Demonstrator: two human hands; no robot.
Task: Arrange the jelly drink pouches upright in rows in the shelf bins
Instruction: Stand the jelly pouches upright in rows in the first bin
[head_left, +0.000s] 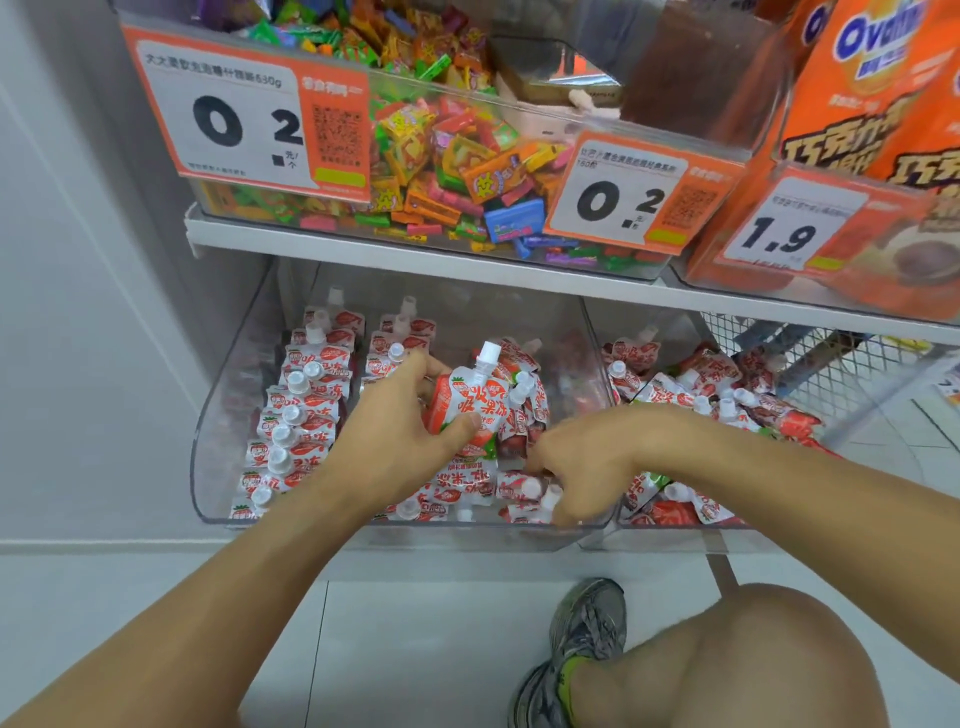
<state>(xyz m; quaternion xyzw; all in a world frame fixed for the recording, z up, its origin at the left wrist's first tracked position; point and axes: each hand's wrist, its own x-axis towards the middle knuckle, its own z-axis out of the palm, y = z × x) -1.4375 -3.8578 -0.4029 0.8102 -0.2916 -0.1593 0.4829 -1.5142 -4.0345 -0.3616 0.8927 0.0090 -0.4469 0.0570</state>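
A clear plastic bin (218, 415) on the bottom shelf holds red-and-white jelly drink pouches with white caps. Two upright rows (301, 405) fill its left side; loose pouches (467, 493) lie jumbled in its middle and front. My left hand (400, 431) grips one upright pouch (472, 405) in the bin's centre, thumb across its front. My right hand (587, 457) reaches down into the front right of the same bin, fingers curled among the lying pouches; whether it holds one is hidden. A second bin (675, 530) to the right holds more pouches in a loose heap (696, 395).
Above, a white shelf edge (415, 254) carries bins of colourful candy (441, 156) with orange price tags, and orange Ovaltine packs (857, 130) at right. A wire basket (810, 358) stands behind the right bin. My knee and grey shoe (587, 634) rest on the tiled floor.
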